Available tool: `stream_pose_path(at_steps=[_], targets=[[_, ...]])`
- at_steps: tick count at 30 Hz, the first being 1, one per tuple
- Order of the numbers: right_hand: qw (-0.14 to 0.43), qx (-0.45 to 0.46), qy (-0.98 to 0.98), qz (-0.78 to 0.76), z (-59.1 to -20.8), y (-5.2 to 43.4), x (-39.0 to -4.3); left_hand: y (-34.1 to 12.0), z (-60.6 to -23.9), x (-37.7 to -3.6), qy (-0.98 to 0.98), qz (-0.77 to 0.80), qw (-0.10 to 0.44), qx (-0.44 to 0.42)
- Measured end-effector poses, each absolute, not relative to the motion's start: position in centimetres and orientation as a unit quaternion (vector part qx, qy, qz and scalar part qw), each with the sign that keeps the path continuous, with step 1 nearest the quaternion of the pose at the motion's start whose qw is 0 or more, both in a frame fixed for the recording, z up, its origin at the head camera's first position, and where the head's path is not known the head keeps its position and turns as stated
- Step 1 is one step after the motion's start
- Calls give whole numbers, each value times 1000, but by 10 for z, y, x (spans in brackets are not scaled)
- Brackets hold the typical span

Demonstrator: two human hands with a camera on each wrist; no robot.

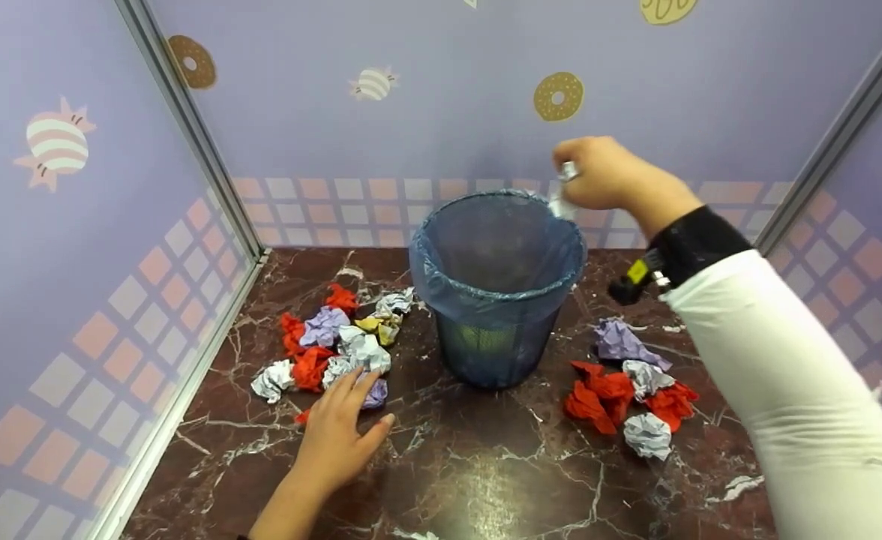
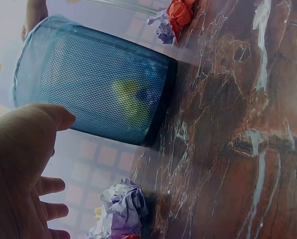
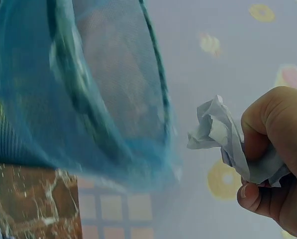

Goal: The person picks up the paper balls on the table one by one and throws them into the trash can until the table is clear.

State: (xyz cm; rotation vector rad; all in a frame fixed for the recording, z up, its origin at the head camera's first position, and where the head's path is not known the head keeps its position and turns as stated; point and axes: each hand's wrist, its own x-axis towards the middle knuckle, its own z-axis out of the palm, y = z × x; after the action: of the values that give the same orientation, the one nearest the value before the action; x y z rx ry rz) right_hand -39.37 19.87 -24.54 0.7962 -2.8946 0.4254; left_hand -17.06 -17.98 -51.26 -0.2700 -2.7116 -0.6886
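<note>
Right hand (image 1: pixel 606 176): a white paper ball (image 3: pixel 233 142) is pinched in curled fingers, held just beside the bin's far rim, not yet over the mouth.
Left hand (image 1: pixel 340 427): fingers are spread flat on the floor (image 1: pixel 486 465); nothing is gripped; the left heap (image 1: pixel 336 341) is touched at its near edge.
Bin (image 1: pixel 497 285): round mesh, lined with a thin blue bag; it stands below and left of the held ball.
Done: something yellow-green, perhaps one ball, is seen through the mesh; the view is dim.
Left: the held ball; both heaps, the right heap (image 1: pixel 628 394) below the grip.
Materials: crumpled paper, creased, in red, lilac, white, yellow; glossy veined marble.
</note>
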Motion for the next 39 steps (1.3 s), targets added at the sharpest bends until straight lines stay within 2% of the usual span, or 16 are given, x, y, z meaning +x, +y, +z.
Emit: stream_pose_path(at_steps=[6,12,26,39], targets=[[47,297,-944,133,-258,167,-394,-181,-514,-170,-947,-242,181,-106],[21,323,-939,115,-268,155,-393,-182,-513,-170,-951,-241,164,-103],[-26,304,-942,139,-273,156,-390,-181,-513,-169,-951,-239,167,-105],[-26,283,-950,128,-272,179,-392,-176,-511,-169,-949,-238,175,-109]])
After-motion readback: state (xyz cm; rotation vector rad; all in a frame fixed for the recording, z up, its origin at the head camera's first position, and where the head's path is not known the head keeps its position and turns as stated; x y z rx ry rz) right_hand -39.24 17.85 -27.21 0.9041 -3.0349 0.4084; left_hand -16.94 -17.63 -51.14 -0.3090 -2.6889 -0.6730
